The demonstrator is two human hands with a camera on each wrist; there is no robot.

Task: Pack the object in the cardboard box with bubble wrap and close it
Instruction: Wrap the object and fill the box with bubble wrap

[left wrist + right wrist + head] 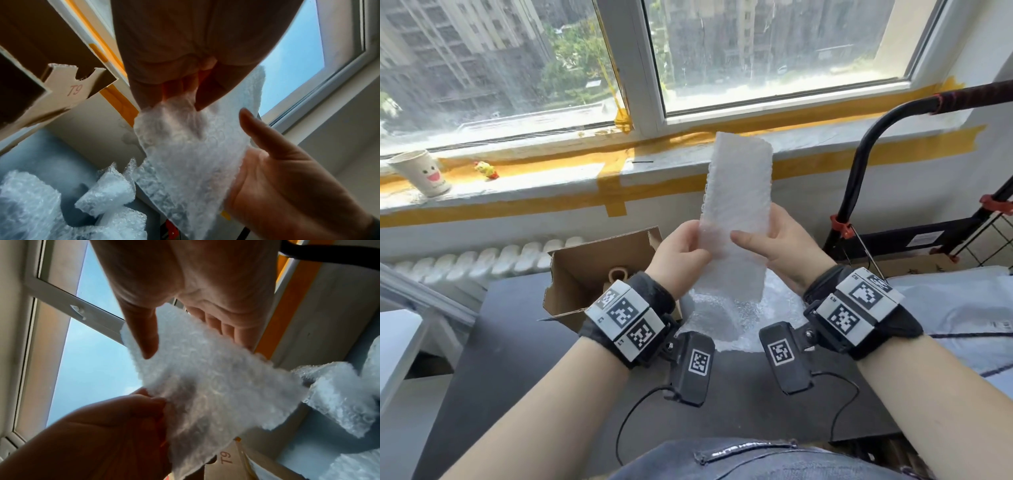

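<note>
- Daylight from a wide window [774, 51] falls on a dark tabletop [524, 342], against which a taped sill is seen behind.
- An open cardboard box [582, 274] stands on the tabletop, left of the hands, with a tan object [616, 275] partly seen inside.
- A long bubble wrap strip [736, 205] is held upright above the tabletop, its long axis running from the wrists up toward the sill.
- The strip's left edge is pinched by the left hand [681, 253].
- Its right edge is gripped by the right hand [784, 246], thumb in front, fingers behind.
- More bubble wrap [722, 318] lies on the tabletop below the hands.
</note>
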